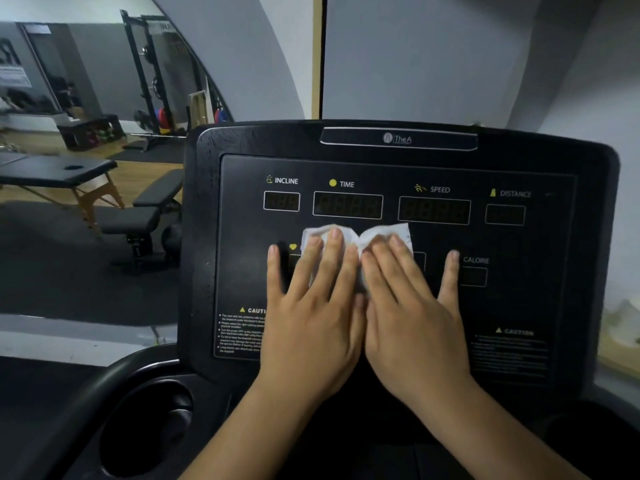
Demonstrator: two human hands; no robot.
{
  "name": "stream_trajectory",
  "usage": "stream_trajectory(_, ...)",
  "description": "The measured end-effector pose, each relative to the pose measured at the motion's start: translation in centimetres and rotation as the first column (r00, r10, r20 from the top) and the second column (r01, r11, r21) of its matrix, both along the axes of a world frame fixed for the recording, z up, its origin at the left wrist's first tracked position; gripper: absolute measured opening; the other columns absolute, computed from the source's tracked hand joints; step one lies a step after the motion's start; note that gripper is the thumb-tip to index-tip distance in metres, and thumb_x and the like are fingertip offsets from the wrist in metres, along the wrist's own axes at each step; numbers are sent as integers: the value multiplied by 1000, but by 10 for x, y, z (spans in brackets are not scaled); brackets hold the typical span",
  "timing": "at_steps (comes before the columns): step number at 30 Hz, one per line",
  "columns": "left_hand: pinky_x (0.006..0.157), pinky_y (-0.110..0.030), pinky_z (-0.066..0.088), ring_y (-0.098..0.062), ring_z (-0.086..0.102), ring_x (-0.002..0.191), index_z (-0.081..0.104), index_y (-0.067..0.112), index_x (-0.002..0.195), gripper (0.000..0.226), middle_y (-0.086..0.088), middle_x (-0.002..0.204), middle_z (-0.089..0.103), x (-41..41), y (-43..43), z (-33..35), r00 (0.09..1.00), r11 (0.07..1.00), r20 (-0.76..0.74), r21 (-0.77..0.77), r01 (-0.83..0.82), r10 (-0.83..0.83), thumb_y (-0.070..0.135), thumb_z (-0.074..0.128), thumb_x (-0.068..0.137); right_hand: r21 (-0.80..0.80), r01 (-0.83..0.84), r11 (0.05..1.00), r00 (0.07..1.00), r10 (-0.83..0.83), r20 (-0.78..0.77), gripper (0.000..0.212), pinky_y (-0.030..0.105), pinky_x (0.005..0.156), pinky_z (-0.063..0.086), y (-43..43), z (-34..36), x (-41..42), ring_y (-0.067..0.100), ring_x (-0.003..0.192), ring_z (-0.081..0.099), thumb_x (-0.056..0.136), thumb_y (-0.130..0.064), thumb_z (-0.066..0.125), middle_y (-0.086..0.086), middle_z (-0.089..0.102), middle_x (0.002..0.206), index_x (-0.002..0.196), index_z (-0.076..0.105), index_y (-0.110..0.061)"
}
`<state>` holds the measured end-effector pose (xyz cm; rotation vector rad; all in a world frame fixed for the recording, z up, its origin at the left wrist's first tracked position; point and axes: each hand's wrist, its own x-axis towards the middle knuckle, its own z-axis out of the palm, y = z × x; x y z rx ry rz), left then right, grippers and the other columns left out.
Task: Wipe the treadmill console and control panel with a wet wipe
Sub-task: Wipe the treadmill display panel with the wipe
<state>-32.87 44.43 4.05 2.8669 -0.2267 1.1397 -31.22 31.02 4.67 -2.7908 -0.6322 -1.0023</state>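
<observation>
The black treadmill console point(398, 161) fills the middle of the head view, with dark displays labelled INCLINE, TIME, SPEED, DISTANCE and CALORIE. A white wet wipe point(356, 235) lies flat on the control panel point(519, 244) just below the TIME and SPEED displays. My left hand point(311, 306) and my right hand point(412, 313) lie side by side, fingers straight and spread, pressing the wipe against the panel. Most of the wipe is hidden under my fingers; only its upper edge shows.
A black cup holder point(156, 420) and curved handrail point(86, 393) sit at lower left. Behind on the left are a massage table point(59, 171), a weight bench point(145, 213) and a rack with plates point(156, 81). A grey wall stands behind the console.
</observation>
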Motion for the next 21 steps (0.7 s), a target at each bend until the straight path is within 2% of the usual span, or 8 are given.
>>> stream_trajectory(3, 118, -63, 15, -28, 39, 142, 47, 14, 147, 54, -8, 157, 39, 2, -4, -1, 1000, 1000, 13, 23, 0, 0, 38, 35, 100, -22, -5, 1000, 1000, 5, 6, 51, 69, 110, 11, -9, -1, 0, 16, 145, 25, 98, -30, 31, 3, 36, 153, 145, 40, -11)
stream_trajectory(6, 118, -63, 13, -28, 44, 136, 48, 14, 147, 54, -8, 155, 42, 13, -11, 16, 999, 1000, 45, 22, 2, -3, 37, 33, 101, 24, 20, 1000, 1000, -20, 10, 52, 68, 112, 6, -11, 16, 12, 14, 146, 23, 98, -31, 31, 2, 35, 154, 145, 39, -12)
stream_trajectory(9, 120, -56, 12, -30, 35, 143, 46, 9, 147, 55, -12, 156, 41, 18, -18, 23, 998, 1000, 62, 3, 19, -19, 35, 32, 101, 43, 30, 999, 1000, -30, 6, 52, 67, 113, 6, -12, 21, 16, 15, 146, 21, 98, -31, 30, 3, 33, 155, 146, 38, -11)
stream_trajectory(11, 122, -49, 14, -32, 25, 149, 43, 2, 147, 55, -17, 156, 37, 16, -20, 14, 995, 997, 66, 29, 72, -74, 32, 34, 101, 21, 38, 999, 999, -38, 2, 52, 67, 113, 9, -18, 13, 10, 16, 146, 20, 98, -30, 32, 4, 33, 155, 146, 37, -12)
stream_trajectory(13, 122, -45, 20, -32, 25, 149, 42, -3, 145, 56, -21, 156, 36, 12, -21, 4, 987, 987, 50, 61, 148, -151, 30, 37, 101, -9, 39, 999, 999, -40, -9, 52, 67, 112, 11, -28, 1, 1, 17, 147, 19, 98, -30, 33, 4, 34, 155, 147, 35, -12)
stream_trajectory(16, 120, -46, 29, -34, 27, 148, 40, -6, 145, 58, -24, 155, 36, 15, -21, 2, 984, 981, 16, 84, 177, -179, 32, 37, 102, -24, 56, 998, 998, -57, -18, 52, 68, 111, 12, -41, -3, -1, 16, 147, 19, 98, -30, 31, 3, 32, 155, 147, 33, -13)
stream_trajectory(21, 119, -45, 29, -35, 26, 149, 38, -5, 147, 58, -24, 156, 34, 31, -33, 21, 980, 978, 34, 72, 194, -197, 34, 31, 105, 36, 98, 994, 995, -98, -21, 53, 68, 112, 7, -45, 19, 15, 14, 147, 16, 99, -31, 27, 1, 29, 157, 148, 33, -14)
